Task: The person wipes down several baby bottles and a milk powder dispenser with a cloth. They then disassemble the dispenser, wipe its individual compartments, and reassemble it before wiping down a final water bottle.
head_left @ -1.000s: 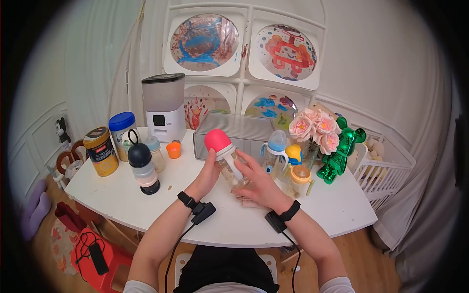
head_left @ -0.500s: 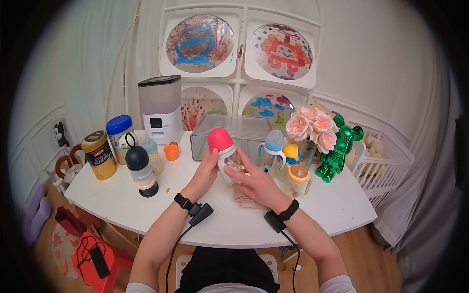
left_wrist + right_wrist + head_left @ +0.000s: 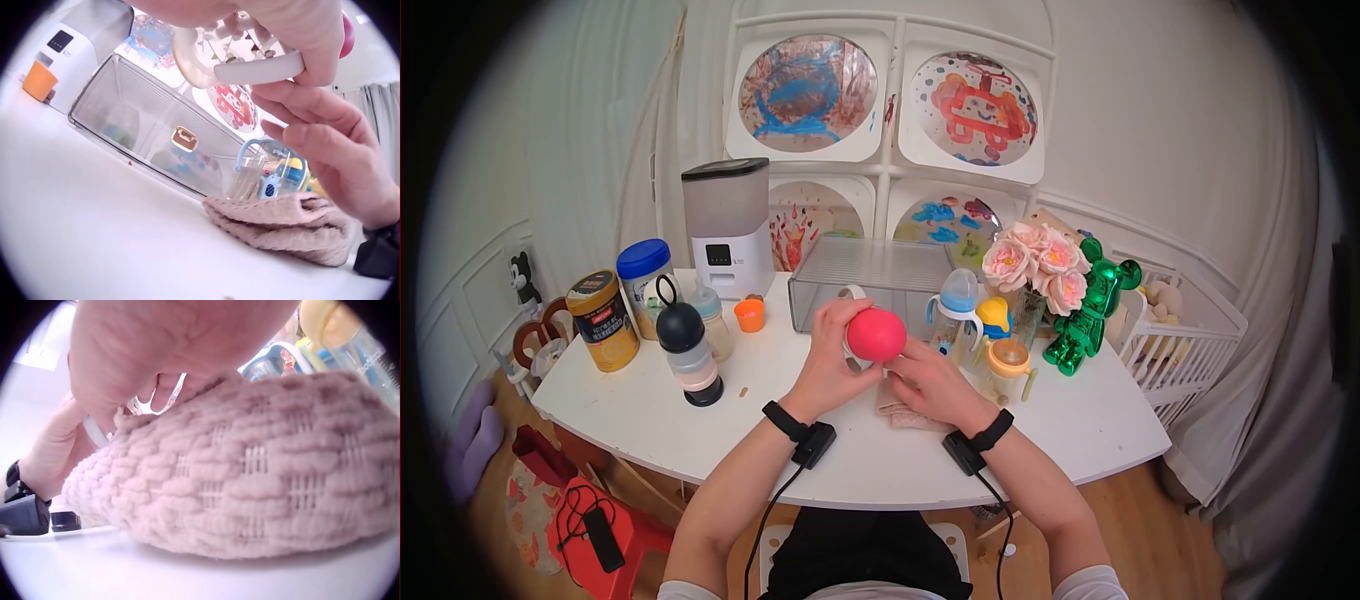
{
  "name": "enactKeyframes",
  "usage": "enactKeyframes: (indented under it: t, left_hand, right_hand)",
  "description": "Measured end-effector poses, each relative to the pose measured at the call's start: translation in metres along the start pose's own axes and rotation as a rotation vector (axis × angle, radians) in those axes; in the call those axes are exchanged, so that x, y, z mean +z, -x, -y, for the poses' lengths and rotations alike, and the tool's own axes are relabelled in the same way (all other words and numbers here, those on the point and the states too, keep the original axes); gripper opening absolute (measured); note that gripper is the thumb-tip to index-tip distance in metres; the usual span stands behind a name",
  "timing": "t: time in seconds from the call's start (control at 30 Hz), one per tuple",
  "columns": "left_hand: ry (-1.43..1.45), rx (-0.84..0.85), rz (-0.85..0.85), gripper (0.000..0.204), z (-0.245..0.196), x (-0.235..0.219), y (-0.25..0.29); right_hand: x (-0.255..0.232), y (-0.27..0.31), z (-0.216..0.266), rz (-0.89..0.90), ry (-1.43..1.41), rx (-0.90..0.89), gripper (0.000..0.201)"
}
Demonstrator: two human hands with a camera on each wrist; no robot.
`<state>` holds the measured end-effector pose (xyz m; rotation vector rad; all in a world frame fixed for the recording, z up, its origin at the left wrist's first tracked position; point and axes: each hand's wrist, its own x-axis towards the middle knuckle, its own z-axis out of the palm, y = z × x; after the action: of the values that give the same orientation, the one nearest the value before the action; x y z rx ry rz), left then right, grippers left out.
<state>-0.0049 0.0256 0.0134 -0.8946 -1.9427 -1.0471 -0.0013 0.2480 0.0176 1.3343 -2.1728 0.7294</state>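
In the head view the left hand [image 3: 832, 362] grips a clear bottle whose pink domed cap [image 3: 876, 334] points up toward the camera. A white handle [image 3: 259, 70] of the bottle shows below the left hand [image 3: 290, 31] in the left wrist view. The right hand [image 3: 938, 385] is beside the bottle; its loosely bent fingers [image 3: 306, 103] reach to the bottle's side, and whether they press on it is partly hidden. A folded pink-beige cloth [image 3: 250, 462] lies on the table under the right hand [image 3: 169, 350].
Behind the hands stands a clear box [image 3: 870, 262]. To the left are a dark-topped bottle [image 3: 685, 345], two tubs, an orange cup [image 3: 750, 314] and a dispenser [image 3: 730, 225]. A blue-topped bottle [image 3: 958, 300], orange-lidded cup [image 3: 1007, 360], flowers and green bear figure [image 3: 1093, 310] stand right.
The bottle has tipped so its pink cap faces the camera, lower and further right. The left fingers have moved round its side; the right hand has slid down along it.
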Motion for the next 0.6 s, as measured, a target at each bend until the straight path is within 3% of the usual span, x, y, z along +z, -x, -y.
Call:
enactKeyframes:
  t: [0.07,0.2,0.27,0.37,0.47,0.6]
  left_hand:
    - [-0.166,0.128,-0.002,0.09,0.0,-0.003,-0.001]
    - [-0.19,0.121,-0.03,0.093,0.006,0.001,0.003]
    - [-0.106,0.035,0.036,0.095,0.006,0.0,0.004]
    - [0.073,-0.083,0.118,0.095,0.006,0.003,0.006]
    - [0.145,-0.078,0.169,0.098,0.001,0.002,0.008]
    - [-0.033,0.0,0.173,0.1,-0.007,0.0,0.004]
  right_hand:
    - [-0.003,-0.001,0.006,-0.028,0.031,0.059,0.034]
    - [-0.002,-0.001,0.006,-0.173,0.01,0.185,0.04]
    - [-0.003,-0.002,0.009,-0.304,-0.155,0.261,0.052]
    - [-0.014,-0.005,0.022,-0.182,-0.133,0.249,0.07]
    - [-0.01,-0.009,0.026,-0.178,-0.135,0.2,0.086]
    - [-0.004,-0.006,0.02,-0.218,-0.184,0.236,0.095]
